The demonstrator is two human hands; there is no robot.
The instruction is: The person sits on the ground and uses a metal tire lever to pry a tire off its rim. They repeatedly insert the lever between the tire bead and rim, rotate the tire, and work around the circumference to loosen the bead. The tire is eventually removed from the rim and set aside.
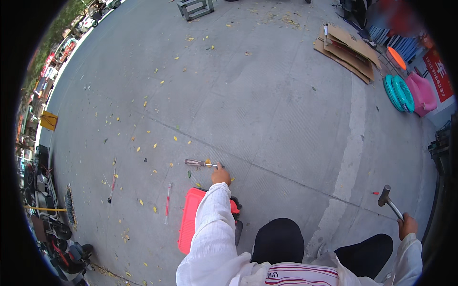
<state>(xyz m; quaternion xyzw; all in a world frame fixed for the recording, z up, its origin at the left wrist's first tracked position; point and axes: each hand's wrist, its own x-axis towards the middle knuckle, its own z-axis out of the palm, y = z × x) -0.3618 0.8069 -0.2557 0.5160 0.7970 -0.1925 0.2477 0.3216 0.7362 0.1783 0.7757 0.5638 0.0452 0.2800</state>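
My left hand (221, 177) reaches forward over the pavement, its fingers closed at the shaft end of a screwdriver (194, 162). The screwdriver's clear and dark red handle points left. Whether it rests on the ground or is lifted I cannot tell. Under my left forearm lies a red plastic tool case (187, 228) with black parts, partly hidden by the sleeve. Out to the right, my right hand (407, 226) is wrapped round the metal handle of a hammer (385, 196), its head tilted up and away from me. A small red piece (375, 193) lies left of the hammer head.
A red and clear stick (167, 204) lies left of the case, with another thin stick (112, 185) beyond. Flattened cardboard (350, 47), teal coiled hoses (399, 93) and a pink plastic seat (421, 94) stand at the far right. Parked scooters (59, 250) line the left.
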